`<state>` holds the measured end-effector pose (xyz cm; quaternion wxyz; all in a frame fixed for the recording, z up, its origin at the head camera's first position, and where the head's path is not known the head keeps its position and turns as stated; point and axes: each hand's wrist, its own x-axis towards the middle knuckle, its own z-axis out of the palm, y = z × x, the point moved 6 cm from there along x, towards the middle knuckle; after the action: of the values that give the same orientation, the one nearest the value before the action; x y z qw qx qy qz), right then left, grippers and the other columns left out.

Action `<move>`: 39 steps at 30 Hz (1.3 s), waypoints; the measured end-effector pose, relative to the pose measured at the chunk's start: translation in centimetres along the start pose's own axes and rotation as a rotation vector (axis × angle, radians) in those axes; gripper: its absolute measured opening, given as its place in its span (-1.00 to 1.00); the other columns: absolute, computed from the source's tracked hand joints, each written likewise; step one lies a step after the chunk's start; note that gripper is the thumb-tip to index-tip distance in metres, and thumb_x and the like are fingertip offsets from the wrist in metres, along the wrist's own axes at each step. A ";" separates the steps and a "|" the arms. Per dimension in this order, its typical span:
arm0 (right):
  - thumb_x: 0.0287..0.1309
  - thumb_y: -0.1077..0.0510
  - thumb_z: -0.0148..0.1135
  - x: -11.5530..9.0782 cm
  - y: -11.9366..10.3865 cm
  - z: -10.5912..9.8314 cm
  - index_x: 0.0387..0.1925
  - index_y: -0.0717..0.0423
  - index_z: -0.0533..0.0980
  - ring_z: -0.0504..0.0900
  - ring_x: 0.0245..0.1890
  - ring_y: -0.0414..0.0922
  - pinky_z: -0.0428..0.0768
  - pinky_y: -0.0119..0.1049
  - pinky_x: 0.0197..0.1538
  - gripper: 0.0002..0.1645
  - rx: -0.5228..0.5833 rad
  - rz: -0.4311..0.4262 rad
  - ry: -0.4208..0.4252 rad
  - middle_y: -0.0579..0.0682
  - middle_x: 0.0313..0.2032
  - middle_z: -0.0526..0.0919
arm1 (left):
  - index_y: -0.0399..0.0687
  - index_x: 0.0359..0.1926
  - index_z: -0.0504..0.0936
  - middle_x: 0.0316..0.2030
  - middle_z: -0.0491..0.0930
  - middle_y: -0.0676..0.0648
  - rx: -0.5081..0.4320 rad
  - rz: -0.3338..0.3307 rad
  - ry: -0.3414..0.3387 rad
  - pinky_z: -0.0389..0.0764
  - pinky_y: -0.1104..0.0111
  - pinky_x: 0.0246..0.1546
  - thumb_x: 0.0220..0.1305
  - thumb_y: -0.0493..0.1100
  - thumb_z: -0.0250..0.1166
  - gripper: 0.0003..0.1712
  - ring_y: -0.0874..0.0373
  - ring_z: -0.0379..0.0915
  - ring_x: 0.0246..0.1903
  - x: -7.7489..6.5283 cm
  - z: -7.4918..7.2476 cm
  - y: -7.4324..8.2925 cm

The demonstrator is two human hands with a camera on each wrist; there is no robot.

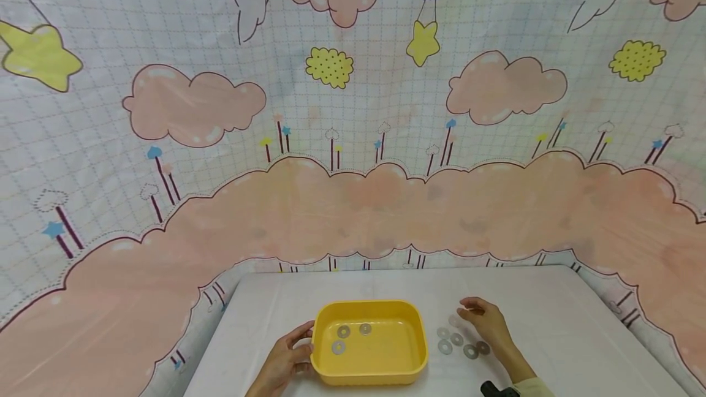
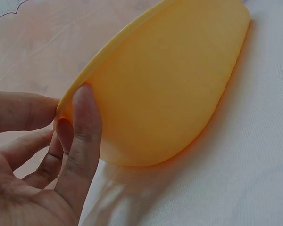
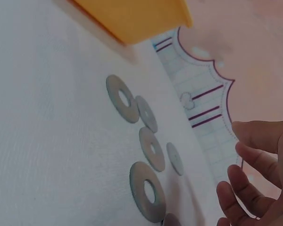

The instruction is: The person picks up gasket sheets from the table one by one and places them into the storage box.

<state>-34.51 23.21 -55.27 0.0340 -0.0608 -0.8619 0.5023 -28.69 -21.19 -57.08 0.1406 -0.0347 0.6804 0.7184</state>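
Note:
A yellow plastic tray (image 1: 369,378) stands on the table, with three flat metal washers (image 1: 344,331) lying inside, toward its left and middle. My left hand (image 1: 285,354) holds the tray's left side; in the left wrist view its thumb and fingers (image 2: 87,113) pinch the rim. To the right of the tray, several loose washers (image 1: 456,339) lie flat on the cloth in a small cluster. My right hand (image 1: 489,322) hovers over the far right of that cluster. Its fingers (image 3: 254,136) are loosely bent and spread in the right wrist view, and nothing shows between them.
A white cloth covers the table (image 1: 265,299). Behind it hangs a printed curtain (image 1: 386,207) with clouds and stars. A black object (image 1: 498,389) sits by my right forearm at the bottom edge.

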 end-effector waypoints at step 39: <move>-0.01 -0.02 0.48 1.6 2.4 1.9 -0.07 0.09 0.70 0.56 -0.09 0.09 0.52 0.09 -0.02 -0.55 -0.300 0.078 -0.026 0.17 -0.14 0.63 | -0.29 0.49 0.12 0.10 0.33 -0.14 -0.023 0.011 -0.029 0.65 0.34 -0.29 0.27 -0.28 0.23 -0.19 0.21 0.53 -0.34 -0.1 0.1 0.1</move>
<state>-36.17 22.95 -58.36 -0.0060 -0.0924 -0.9246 0.3695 -28.61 -21.07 -56.97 0.1461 -0.0221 0.6702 0.7273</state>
